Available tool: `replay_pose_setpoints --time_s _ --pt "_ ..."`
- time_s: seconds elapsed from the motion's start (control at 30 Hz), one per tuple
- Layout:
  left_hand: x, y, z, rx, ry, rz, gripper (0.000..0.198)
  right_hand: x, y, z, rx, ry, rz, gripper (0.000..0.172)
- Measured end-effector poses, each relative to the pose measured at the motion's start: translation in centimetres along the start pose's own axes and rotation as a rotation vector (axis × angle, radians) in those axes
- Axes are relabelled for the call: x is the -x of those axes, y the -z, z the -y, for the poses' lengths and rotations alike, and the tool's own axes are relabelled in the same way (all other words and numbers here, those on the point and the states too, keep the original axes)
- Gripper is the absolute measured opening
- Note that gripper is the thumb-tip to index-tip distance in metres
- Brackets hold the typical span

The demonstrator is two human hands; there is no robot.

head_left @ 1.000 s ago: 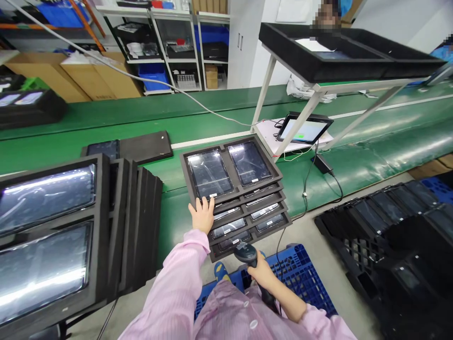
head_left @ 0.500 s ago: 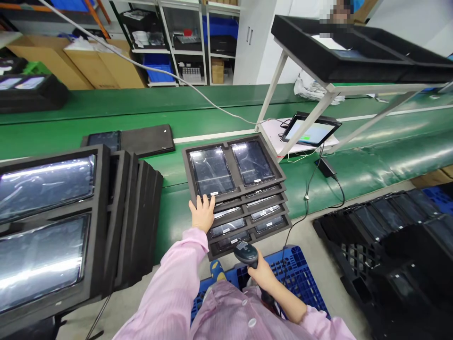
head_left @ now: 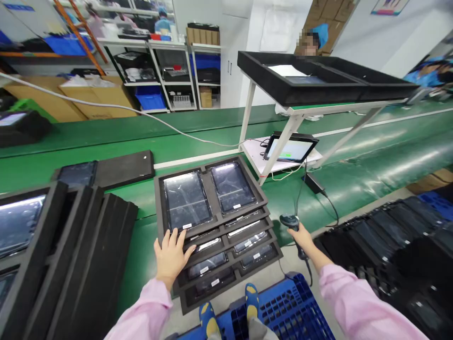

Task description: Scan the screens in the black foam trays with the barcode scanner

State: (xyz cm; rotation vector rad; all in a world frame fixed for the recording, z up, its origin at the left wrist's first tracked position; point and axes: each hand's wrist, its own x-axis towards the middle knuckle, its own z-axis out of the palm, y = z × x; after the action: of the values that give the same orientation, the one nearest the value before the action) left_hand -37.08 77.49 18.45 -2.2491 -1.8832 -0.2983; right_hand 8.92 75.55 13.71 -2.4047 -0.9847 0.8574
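My left hand (head_left: 171, 255) lies with spread fingers on the near left edge of the top foam tray (head_left: 207, 200). That tray holds two dark tablet-like screens, the left screen (head_left: 186, 198) and the right screen (head_left: 231, 185), each with a small white label. Under it, more foam trays fan out toward me in steps, showing labelled screen edges. To the right of the stack, my right hand (head_left: 300, 236) is wrapped round the handle of a barcode scanner (head_left: 290, 221), whose head points left and whose cable hangs below.
More foam trays (head_left: 81, 255) lean in a stack at left on the green bench (head_left: 145, 236). A lit display (head_left: 290, 147) sits under a white stand (head_left: 290, 125) carrying black trays. Blue pallets (head_left: 283, 307) lie by my feet; black trays (head_left: 382, 236) stand at right. A person is behind the stand.
My right hand has carried the scanner away from the near edge of the stack to its right side. My left hand stays at the tray's edge. The camera view has tilted up.
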Motion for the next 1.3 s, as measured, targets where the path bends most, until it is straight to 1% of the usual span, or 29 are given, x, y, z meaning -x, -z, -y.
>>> replay_pose_setpoints --time_s 0.03,0.07,0.13,0.17,0.23,0.3,0.33,0.4,0.43,0.47,0.5,0.53,0.57,0.6,0.67,0.73,0.77,0.87,1.03,1.17,1.23,1.3 --pt "0.0 -0.3 0.1 0.025 0.044 -0.055 0.039 -2.3 -0.3 0.7 -0.001 0.026 -0.008 0.043" --pt "-0.1 -0.5 0.3 0.049 0.095 -0.108 0.038 -4.4 -0.8 1.3 -0.004 0.043 -0.012 0.048" --pt "-0.1 -1.0 0.5 0.091 0.209 -0.195 0.043 -7.7 -2.2 2.3 -0.016 0.057 -0.016 0.057" --pt "-0.2 -1.2 0.6 0.109 0.264 -0.222 0.044 -8.8 -3.0 2.6 -0.020 0.057 -0.016 0.060" --pt "-0.3 -1.3 0.5 0.150 0.361 -0.243 0.041 -10.3 -3.9 3.0 -0.016 0.053 -0.014 0.065" --pt "-0.5 -1.1 0.1 0.219 0.447 -0.263 0.034 -10.7 -4.0 3.4 0.015 0.047 -0.036 0.075" --pt "-0.6 -0.9 -0.2 0.259 0.495 -0.291 0.033 -10.5 -3.8 3.8 0.035 0.067 -0.066 0.082" --pt "-1.0 -0.3 -0.8 0.345 0.630 -0.360 0.036 -9.6 -3.2 5.2 0.016 0.193 -0.130 0.092" --pt "-1.2 0.0 -1.1 0.418 0.728 -0.373 0.042 -9.0 -2.9 6.1 -0.039 0.279 -0.123 0.092" --pt "-1.5 0.4 -1.2 0.516 0.833 -0.355 0.050 -8.3 -2.8 7.3 -0.110 0.363 -0.078 0.088" --pt "-1.7 0.7 -1.3 0.629 0.933 -0.310 0.057 -7.5 -2.9 8.5 -0.184 0.436 -0.002 0.081" --pt "-1.8 1.0 -1.1 0.747 1.010 -0.249 0.061 -6.8 -3.1 9.7 -0.236 0.480 0.085 0.075" --pt "-1.9 1.3 -0.9 0.854 1.055 -0.183 0.061 -6.2 -3.4 10.8 -0.245 0.489 0.150 0.070" --pt "-2.0 1.6 -0.5 0.936 1.068 -0.122 0.058 -5.7 -3.8 11.7 -0.220 0.481 0.175 0.065" --pt "-1.9 2.0 0.3 1.014 1.042 -0.035 0.048 -5.1 -4.5 12.9 -0.132 0.448 0.132 0.057" --pt "-1.7 2.4 1.0 1.048 1.023 0.017 0.042 -5.0 -4.8 13.2 -0.074 0.415 0.083 0.053" --pt "-1.6 2.5 1.2 1.053 1.020 0.031 0.041 -5.0 -4.8 13.1 -0.066 0.414 0.079 0.052" --pt "-1.3 2.6 1.2 1.059 1.015 0.046 0.040 -5.1 -4.4 12.1 -0.055 0.430 0.081 0.050" --pt "-0.3 2.7 0.4 1.092 1.013 0.047 0.036 -4.9 -3.8 10.0 -0.060 0.438 0.099 0.051" --pt "0.4 2.8 0.2 1.149 1.020 0.041 0.034 -4.6 -3.7 8.8 -0.127 0.434 0.131 0.055" --pt "0.6 2.6 0.2 1.201 1.026 0.042 0.033 -4.4 -3.7 8.7 -0.222 0.424 0.192 0.058" --pt "0.6 2.2 0.1 1.255 1.032 0.042 0.030 -4.1 -3.8 9.0 -0.380 0.358 0.307 0.059"
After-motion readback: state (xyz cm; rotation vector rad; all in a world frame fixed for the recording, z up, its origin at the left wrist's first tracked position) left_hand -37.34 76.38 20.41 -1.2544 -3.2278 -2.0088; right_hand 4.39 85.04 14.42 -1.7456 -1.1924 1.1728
